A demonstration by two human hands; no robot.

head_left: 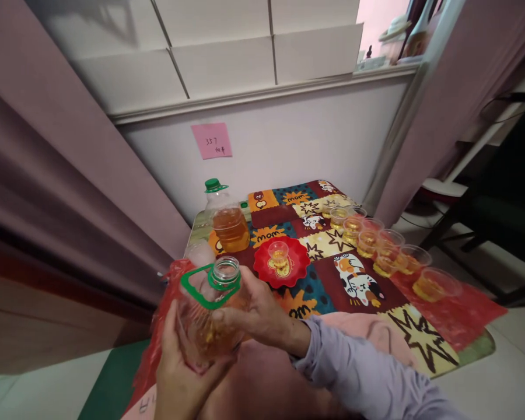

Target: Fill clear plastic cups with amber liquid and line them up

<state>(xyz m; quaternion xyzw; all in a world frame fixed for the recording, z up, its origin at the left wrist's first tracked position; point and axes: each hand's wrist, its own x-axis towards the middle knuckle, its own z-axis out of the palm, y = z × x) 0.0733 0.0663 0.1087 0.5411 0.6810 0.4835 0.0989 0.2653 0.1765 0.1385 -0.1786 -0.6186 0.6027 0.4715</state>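
Between my two hands is a clear plastic bottle (pixel 201 326) with a green carry ring round its uncapped neck and some amber liquid inside. My left hand (pixel 179 361) cups it from below and the left side. My right hand (pixel 262 309) wraps round its right side, just under the neck. Beyond it stands a second bottle (pixel 231 227), green-capped and partly filled with amber liquid. A small clear cup (pixel 279 254) holding a little amber liquid sits on a red scalloped plate (pixel 262 274), right of the held bottle.
Several clear cups (pixel 367 242) with amber liquid line the table's right side, some on red plastic film (pixel 472 306). A patterned cloth (pixel 324 283) covers the table. More red film (pixel 168 291) hangs at the left edge. A pink note (pixel 212 140) is on the wall behind.
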